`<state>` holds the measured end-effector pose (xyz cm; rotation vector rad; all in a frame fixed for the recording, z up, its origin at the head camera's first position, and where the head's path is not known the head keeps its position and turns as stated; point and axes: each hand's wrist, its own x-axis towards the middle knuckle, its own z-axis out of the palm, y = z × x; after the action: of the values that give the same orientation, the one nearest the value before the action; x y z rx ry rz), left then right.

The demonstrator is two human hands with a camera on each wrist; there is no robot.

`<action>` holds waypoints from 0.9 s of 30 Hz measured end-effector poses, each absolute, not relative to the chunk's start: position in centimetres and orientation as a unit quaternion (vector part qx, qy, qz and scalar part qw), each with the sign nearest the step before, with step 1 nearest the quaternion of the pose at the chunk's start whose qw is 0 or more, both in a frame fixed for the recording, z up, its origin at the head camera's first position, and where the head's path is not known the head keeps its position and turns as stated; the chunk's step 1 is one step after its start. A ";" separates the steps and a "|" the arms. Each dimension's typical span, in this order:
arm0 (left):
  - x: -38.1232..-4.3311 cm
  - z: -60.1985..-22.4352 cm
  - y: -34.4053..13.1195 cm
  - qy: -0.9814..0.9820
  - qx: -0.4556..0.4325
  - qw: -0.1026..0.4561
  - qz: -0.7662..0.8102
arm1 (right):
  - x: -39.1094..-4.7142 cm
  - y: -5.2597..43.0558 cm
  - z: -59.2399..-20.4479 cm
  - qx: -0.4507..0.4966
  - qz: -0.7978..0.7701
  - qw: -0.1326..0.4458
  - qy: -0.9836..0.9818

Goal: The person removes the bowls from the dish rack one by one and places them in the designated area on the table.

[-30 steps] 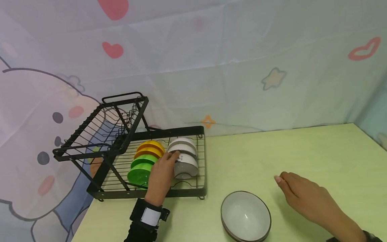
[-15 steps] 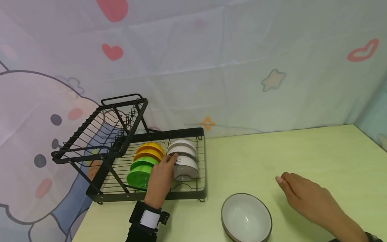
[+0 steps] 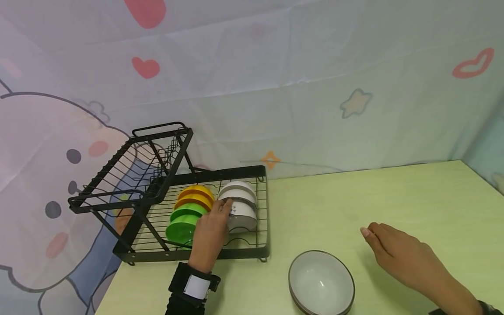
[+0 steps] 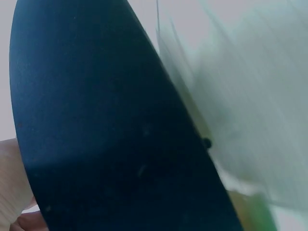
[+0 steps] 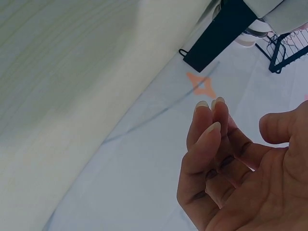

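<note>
Your left hand [image 3: 210, 236] touches the front white bowl [image 3: 243, 211], dark print [image 3: 233, 210] too small to read; grip hidden, can't tell. Your right hand [image 3: 407, 258]: loosely curled.

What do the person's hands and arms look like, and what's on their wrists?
Both hands are bare, with no gloves. Above the left hand is a chunky black wristband with a white rectangular patch, then a black sleeve. Above the right hand is a dark band, mostly cut off.
</note>
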<state>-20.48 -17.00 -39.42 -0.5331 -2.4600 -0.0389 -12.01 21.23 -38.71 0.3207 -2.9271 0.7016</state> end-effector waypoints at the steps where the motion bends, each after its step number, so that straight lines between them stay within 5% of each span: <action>1: -20.4 -39.4 -17.0 -0.929 -0.204 0.309 -0.011 | -12.0 21.2 -38.7 0.106 0.232 0.057 -0.965; 27: -17.7 -36.6 -15.0 -0.895 -0.255 0.365 -0.008 | -12.0 20.9 -39.0 0.117 0.234 0.059 -0.963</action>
<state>-17.65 -14.97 -36.57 -0.6545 -2.3021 -0.0194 -12.03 20.91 -38.99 0.3541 -2.9174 0.7083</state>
